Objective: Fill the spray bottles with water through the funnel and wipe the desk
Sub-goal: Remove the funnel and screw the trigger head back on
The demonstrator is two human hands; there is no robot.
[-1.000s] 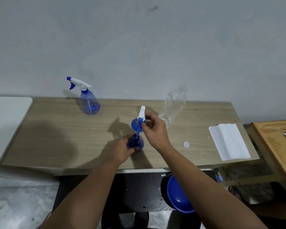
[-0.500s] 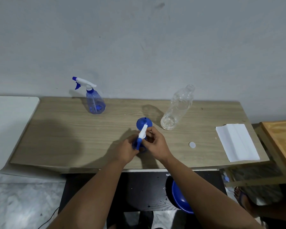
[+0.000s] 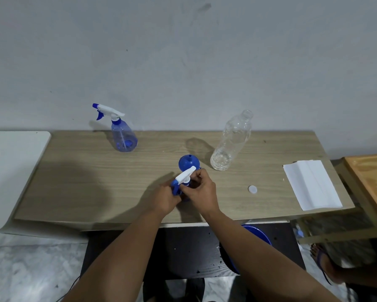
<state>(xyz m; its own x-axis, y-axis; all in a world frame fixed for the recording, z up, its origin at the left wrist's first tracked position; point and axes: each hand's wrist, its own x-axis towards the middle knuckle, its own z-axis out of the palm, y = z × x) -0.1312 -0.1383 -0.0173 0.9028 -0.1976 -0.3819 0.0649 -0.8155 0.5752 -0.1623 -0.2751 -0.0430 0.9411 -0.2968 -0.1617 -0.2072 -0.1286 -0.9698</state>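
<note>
Here both hands grip spray bottle on desk

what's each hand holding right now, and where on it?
Both are on the near spray bottle. The left hand grips its body; the right hand pinches the white trigger head at the neck.

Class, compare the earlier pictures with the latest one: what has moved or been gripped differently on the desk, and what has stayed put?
The right hand has brought the spray head down from above onto the near spray bottle, which the left hand still steadies. Unchanged: the funnel behind them, the far spray bottle, the clear bottle, its cap and the folded paper.
</note>
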